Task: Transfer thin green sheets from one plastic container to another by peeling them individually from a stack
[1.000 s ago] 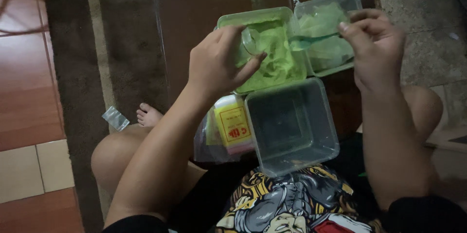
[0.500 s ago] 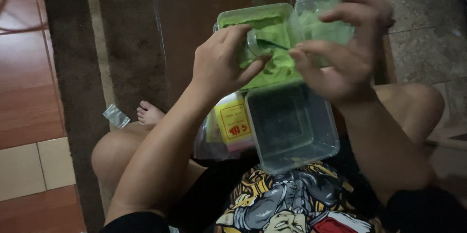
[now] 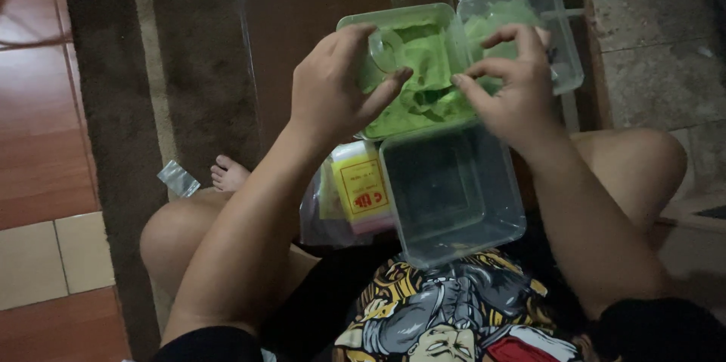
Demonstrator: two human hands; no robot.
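Lap: clear tub (image 3: 452, 196) beside yellow-labelled packet (image 3: 361, 190).

Left hand (image 3: 333, 94) curls, thumb and forefinger pinched; right hand (image 3: 510, 90) beside it, fingers bent, forearms converging.

Under my left hand (image 3: 333, 97): a small clear plastic cup (image 3: 387, 50), glossy, pinched at the fingertips. Below my fingers, soft green material (image 3: 423, 82), matt and crumpled, fills a clear plastic tub (image 3: 355, 26). Beyond my right hand (image 3: 514, 94), a second tub (image 3: 563, 44), same thin, shiny plastic. Nearer my wrists, an empty clear container (image 3: 454, 196), smooth; beside it a glossy plastic packet (image 3: 363, 192).
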